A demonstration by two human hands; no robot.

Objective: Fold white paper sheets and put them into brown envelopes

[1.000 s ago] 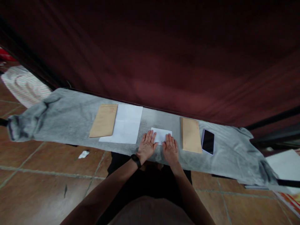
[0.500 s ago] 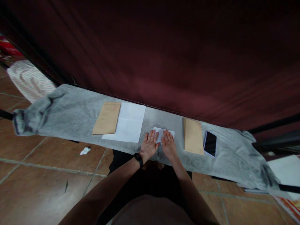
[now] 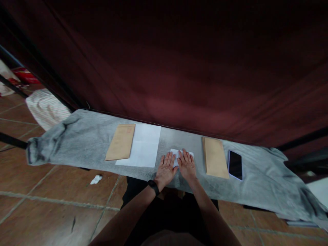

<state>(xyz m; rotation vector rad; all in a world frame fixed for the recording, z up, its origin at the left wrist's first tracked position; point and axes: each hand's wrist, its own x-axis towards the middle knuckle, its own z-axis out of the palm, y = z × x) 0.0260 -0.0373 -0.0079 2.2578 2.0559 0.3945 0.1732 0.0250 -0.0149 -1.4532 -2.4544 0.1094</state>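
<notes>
A small piece of folded white paper [image 3: 175, 151] lies on the grey cloth in front of me, mostly covered by my hands. My left hand [image 3: 166, 171] rests flat on its left side, fingers stretched out, with a dark band on the wrist. On its right side my right hand [image 3: 187, 166] lies flat too, fingers slightly spread. To the left, a brown envelope [image 3: 121, 141] overlaps a larger white sheet [image 3: 146, 145]. Several stacked brown envelopes [image 3: 217, 158] lie to the right of my hands.
A phone [image 3: 235, 165] with a dark screen lies right of the stacked envelopes. Grey cloth [image 3: 84, 143] covers the narrow surface. A dark red curtain [image 3: 166, 78] hangs behind it. A white scrap [image 3: 96, 179] lies on the tiled floor at left.
The whole view has shifted, so the surface sits lower in the picture. My right hand has slid a little across the folded paper toward my left hand.
</notes>
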